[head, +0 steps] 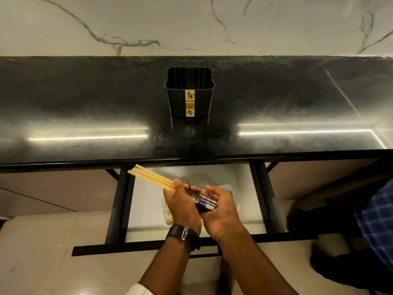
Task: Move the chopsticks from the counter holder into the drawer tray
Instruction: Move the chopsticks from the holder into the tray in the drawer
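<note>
Holding the bundle of chopsticks (153,177) over the open drawer (119,209), we are working low in the frame, just below centre. Our left hand (180,206), the one wearing the watch (184,234), is clenching around the middle of the bundle, so the pale plain ends are fanning out toward the upper left while the blue patterned ends are lying across the palm of our right hand (222,209). That right hand is cupping loosely, fingers curled but not closing, and we are judging it as a support that is keeping the ends level and together rather than a true grip. Both hands are hanging directly above the clear tray (232,189) on the drawer floor, which is probably why the sticks are being held nearly flat: they should go down lengthwise. A few pale stick tips are already showing at the tray's left edge, beneath our left wrist. Higher up, at the centre of the frame, the dark holder (189,99) is standing upright on the black counter (85,103), and it is looking empty from here, so the bundle in our hands seems to be the last of the load.
</note>
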